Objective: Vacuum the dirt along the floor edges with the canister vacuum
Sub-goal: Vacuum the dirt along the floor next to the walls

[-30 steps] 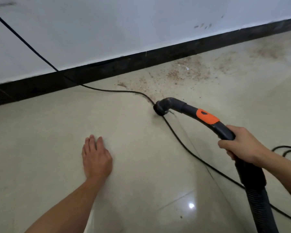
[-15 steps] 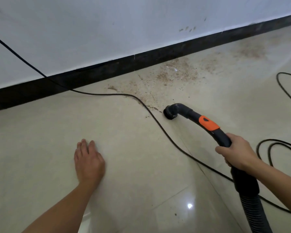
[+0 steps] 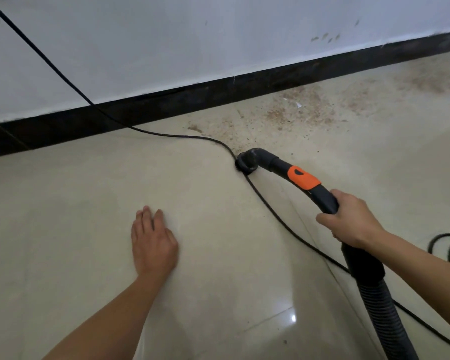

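Note:
My right hand (image 3: 351, 220) grips the black curved vacuum handle (image 3: 320, 193), which carries an orange slider (image 3: 303, 178). Its round nozzle (image 3: 246, 163) presses on the beige tile floor, right against the black power cord (image 3: 270, 211). Behind my hand the ribbed hose (image 3: 382, 310) runs down to the lower right. Brown dirt (image 3: 291, 113) is scattered on the floor beyond the nozzle, along the dark baseboard (image 3: 166, 105). My left hand (image 3: 152, 240) lies flat on the floor, fingers together, holding nothing. The canister itself is out of view.
The white wall (image 3: 218, 40) rises behind the baseboard. The cord climbs up the wall at the upper left. More cord is looped at the right edge (image 3: 447, 242). Another dirt patch (image 3: 424, 81) lies far right by the baseboard.
The nozzle has moved left from beside the cord back onto it, at the near edge of the dirt. My left hand stays flat on the floor.

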A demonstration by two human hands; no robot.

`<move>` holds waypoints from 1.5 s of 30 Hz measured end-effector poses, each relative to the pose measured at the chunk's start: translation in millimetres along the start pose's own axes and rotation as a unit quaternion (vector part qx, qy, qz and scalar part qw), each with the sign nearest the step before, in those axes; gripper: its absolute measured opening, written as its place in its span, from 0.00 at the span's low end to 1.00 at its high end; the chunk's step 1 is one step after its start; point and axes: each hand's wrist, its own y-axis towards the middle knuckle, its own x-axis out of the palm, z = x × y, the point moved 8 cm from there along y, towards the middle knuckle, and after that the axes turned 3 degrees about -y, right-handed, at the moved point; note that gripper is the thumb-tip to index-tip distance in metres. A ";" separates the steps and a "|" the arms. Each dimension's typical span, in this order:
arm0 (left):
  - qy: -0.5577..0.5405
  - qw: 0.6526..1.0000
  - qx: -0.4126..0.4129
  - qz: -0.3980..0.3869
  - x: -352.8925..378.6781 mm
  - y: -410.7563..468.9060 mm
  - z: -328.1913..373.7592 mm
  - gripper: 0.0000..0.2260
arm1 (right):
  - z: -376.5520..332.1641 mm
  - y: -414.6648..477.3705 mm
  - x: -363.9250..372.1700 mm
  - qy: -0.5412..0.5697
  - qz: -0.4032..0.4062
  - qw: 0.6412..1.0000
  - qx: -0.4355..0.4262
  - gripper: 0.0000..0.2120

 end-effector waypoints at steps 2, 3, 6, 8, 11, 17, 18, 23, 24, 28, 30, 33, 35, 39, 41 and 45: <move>0.001 1.000 0.000 -0.003 0.0 -0.8 0.1 0.25 | -18.4 10.7 6.0 -0.008 0.005 1.000 -0.012 0.09; 0.003 1.000 0.003 -0.005 -0.1 -0.8 0.7 0.26 | -27.5 17.2 7.9 -0.005 0.013 1.000 -0.013 0.09; 0.011 1.000 -0.004 -0.010 -0.4 1.8 1.2 0.26 | -55.6 35.1 15.8 0.007 0.018 1.000 -0.024 0.09; 0.014 1.000 -0.011 -0.016 0.1 1.6 -0.4 0.26 | -66.7 40.9 22.2 0.018 -0.010 0.999 -0.038 0.09; 0.017 1.000 -0.009 -0.018 0.1 1.4 -0.8 0.27 | -57.4 41.0 12.6 0.009 -0.037 0.998 -0.052 0.08; 0.008 1.000 -0.007 -0.011 0.4 0.7 -0.5 0.26 | -0.2 9.0 -33.4 -0.053 -0.036 0.997 -0.047 0.09; 0.007 1.000 -0.007 -0.011 0.7 0.3 -0.7 0.26 | 5.4 -0.8 -32.5 -0.053 -0.055 0.996 -0.050 0.10; 0.001 1.000 0.000 -0.014 0.5 -1.0 0.8 0.25 | 6.6 -25.1 -25.9 -0.021 -0.002 0.998 -0.053 0.08; 0.002 1.000 -0.002 -0.013 0.3 -0.8 1.1 0.25 | -0.3 -25.3 -23.4 -0.033 0.016 0.997 -0.062 0.09; -0.007 1.000 -0.003 -0.013 -2.3 -2.5 0.4 0.24 | -30.0 -23.6 -12.4 -0.108 0.017 0.989 -0.101 0.10; -0.011 1.000 0.002 -0.013 -3.2 -2.8 0.3 0.24 | -31.1 -22.8 -14.3 -0.140 -0.001 0.984 -0.108 0.10; -0.016 1.000 0.000 -0.013 -3.2 -2.2 -0.8 0.24 | -12.8 -28.5 -28.4 -0.173 -0.047 0.976 -0.123 0.10; -0.015 1.000 0.002 -0.014 -2.8 -1.9 -0.6 0.25 | 7.8 -35.7 -42.5 -0.163 -0.089 0.976 -0.110 0.11; -0.014 1.000 0.007 -0.017 -2.1 -1.2 0.9 0.26 | 49.1 -51.9 -64.6 -0.122 -0.163 0.977 -0.069 0.11; -0.016 1.000 0.006 -0.013 -2.0 -1.0 0.0 0.25 | 60.9 -60.5 -63.8 -0.126 -0.177 0.974 -0.064 0.10; -0.010 1.000 0.016 -0.015 -1.6 -2.6 0.7 0.24 | 82.8 -63.5 -70.3 -0.029 -0.058 0.998 -0.013 0.09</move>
